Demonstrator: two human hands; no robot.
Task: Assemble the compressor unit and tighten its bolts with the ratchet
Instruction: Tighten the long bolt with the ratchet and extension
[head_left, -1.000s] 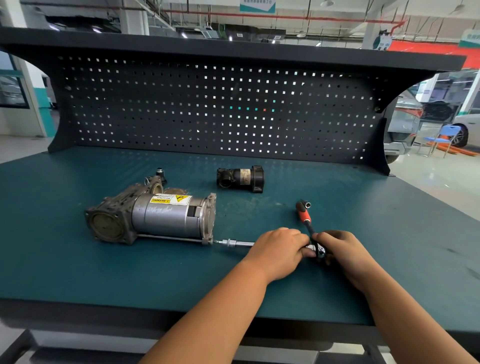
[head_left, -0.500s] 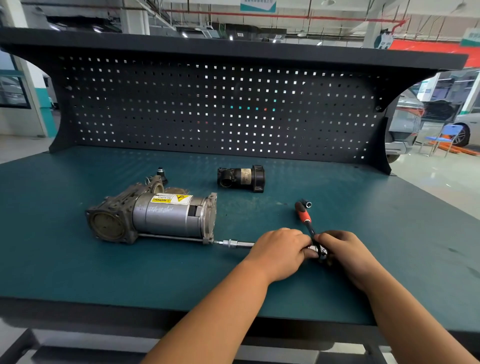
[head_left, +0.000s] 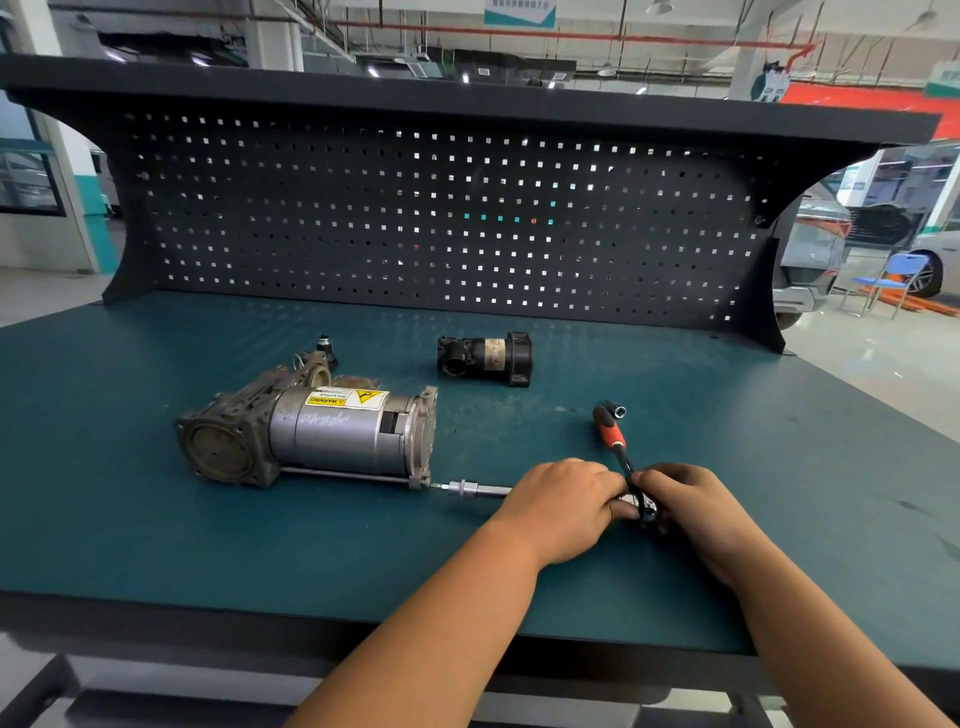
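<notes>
The compressor unit is laid on its side on the table, left of centre, and its near right flange is met by the extension bar. The bar is gripped by the curled left hand; the head of the ratchet is pinched by the right hand. The metal unit is judged heavy and rigid; force is best applied at the orange grip

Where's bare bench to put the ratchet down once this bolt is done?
Widest: the bench right of the ratchet, out to its right edge. Also the front-left strip, between the compressor and the near edge. Crowded: the line from compressor along the extension bar to the ratchet head.
</notes>
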